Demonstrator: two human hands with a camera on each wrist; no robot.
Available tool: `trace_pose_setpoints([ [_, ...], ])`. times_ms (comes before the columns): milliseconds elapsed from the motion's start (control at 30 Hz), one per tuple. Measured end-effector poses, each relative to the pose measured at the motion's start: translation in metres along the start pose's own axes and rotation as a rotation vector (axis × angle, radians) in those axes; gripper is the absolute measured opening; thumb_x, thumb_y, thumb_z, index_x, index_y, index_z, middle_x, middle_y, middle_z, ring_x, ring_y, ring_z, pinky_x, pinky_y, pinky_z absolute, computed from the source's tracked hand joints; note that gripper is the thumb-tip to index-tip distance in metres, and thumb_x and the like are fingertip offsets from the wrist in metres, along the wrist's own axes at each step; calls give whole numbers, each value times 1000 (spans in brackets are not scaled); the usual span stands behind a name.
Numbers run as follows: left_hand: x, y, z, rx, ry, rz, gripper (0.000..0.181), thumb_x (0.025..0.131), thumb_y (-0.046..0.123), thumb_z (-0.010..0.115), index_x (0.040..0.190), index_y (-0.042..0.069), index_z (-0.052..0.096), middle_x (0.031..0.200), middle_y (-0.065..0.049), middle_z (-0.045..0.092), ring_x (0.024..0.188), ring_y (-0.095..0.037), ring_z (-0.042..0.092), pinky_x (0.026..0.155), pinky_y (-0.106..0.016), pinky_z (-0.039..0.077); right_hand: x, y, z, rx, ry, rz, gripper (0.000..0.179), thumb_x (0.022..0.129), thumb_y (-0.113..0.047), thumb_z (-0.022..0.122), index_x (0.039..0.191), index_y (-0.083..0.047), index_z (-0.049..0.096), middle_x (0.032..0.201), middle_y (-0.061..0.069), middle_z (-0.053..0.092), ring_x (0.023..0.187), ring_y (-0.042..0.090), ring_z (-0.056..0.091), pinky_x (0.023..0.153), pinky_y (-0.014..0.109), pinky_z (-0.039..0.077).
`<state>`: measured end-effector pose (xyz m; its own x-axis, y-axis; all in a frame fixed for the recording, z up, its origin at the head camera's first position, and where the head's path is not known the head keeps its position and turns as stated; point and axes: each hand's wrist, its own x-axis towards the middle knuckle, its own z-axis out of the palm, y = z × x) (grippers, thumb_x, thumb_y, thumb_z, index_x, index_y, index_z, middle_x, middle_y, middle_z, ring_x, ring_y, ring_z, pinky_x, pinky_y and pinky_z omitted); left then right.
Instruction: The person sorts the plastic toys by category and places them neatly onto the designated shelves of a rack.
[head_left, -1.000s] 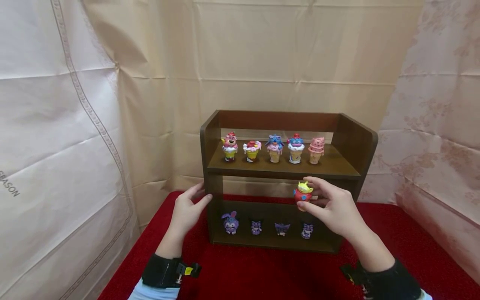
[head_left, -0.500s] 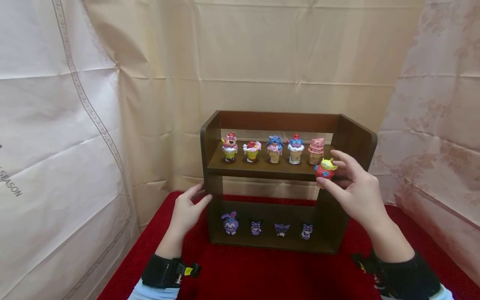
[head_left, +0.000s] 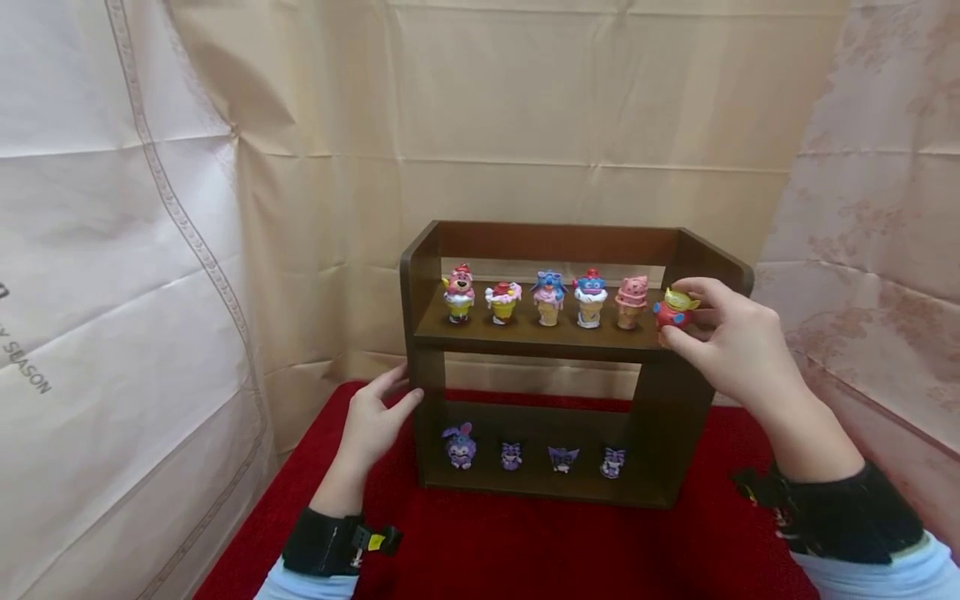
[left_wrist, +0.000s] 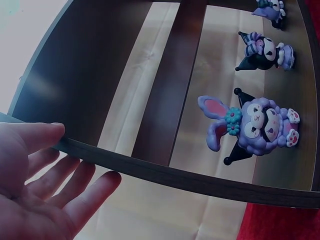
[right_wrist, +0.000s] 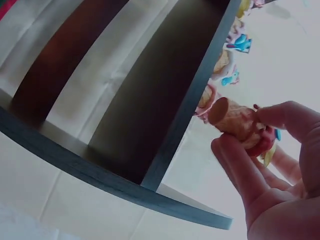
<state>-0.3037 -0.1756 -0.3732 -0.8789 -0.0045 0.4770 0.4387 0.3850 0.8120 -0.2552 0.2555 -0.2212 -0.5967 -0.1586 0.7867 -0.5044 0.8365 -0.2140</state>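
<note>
My right hand [head_left: 750, 346] pinches a small ice-cream-cone figurine [head_left: 672, 310] with a yellow head and red body. It is at the right end of the upper shelf [head_left: 517, 335], beside a pink cone figurine [head_left: 632, 302]. In the right wrist view the figurine's tan cone base [right_wrist: 235, 120] shows between thumb and fingers, apart from the shelf board. My left hand [head_left: 377, 425] rests by the left side panel [head_left: 429, 417] of the brown display rack, its fingers loosely extended. In the left wrist view the thumb touches that panel's edge [left_wrist: 125, 162].
Several cone figurines line the upper shelf, including a pink bear one [head_left: 460, 293] and a blue one [head_left: 550, 297]. Below, a purple rabbit-eared figurine [head_left: 461, 447] and three smaller purple ones stand on the bottom board [head_left: 540, 490]. The rack stands on a red cloth [head_left: 540, 542].
My right hand has carried the yellow-headed figurine up and to the right, from in front of the lower compartment to the upper shelf's right end. The left hand has stayed put.
</note>
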Motion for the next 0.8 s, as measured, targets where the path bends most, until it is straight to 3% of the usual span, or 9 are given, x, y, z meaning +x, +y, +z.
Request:
trace_pose_setpoints([
  [133,0,0,-1,5,7,-14,50,98,18,70,144,6,57,143,-15,58,126,-34,59,96,-49,54,7,0,2,-49,-83,56,48,87,-12,77,129,-1,57,101,28,70,86,41,70,69,54,51],
  [333,-1,-1,0,3,3,-10,51,97,18,71,145,6,57,143,-15,58,126,-33,60,95,-48,55,10,-1,8,-60,-94,101,46,89,-7,72,131,3,55,106,29,65,86,39,64,74,59,50],
  [567,0,-1,1,8,10,18,50,97,17,71,144,5,58,142,-16,59,125,-33,61,95,-49,54,10,2,16,-89,-86,141,47,90,-4,69,132,8,52,117,36,56,103,52,55,92,71,42],
  [800,0,0,0,11,14,11,49,97,17,71,143,3,58,140,-17,60,122,-33,63,93,-48,55,14,2,24,-107,-112,190,47,91,-1,63,135,7,50,132,38,46,121,58,47,99,73,39],
])
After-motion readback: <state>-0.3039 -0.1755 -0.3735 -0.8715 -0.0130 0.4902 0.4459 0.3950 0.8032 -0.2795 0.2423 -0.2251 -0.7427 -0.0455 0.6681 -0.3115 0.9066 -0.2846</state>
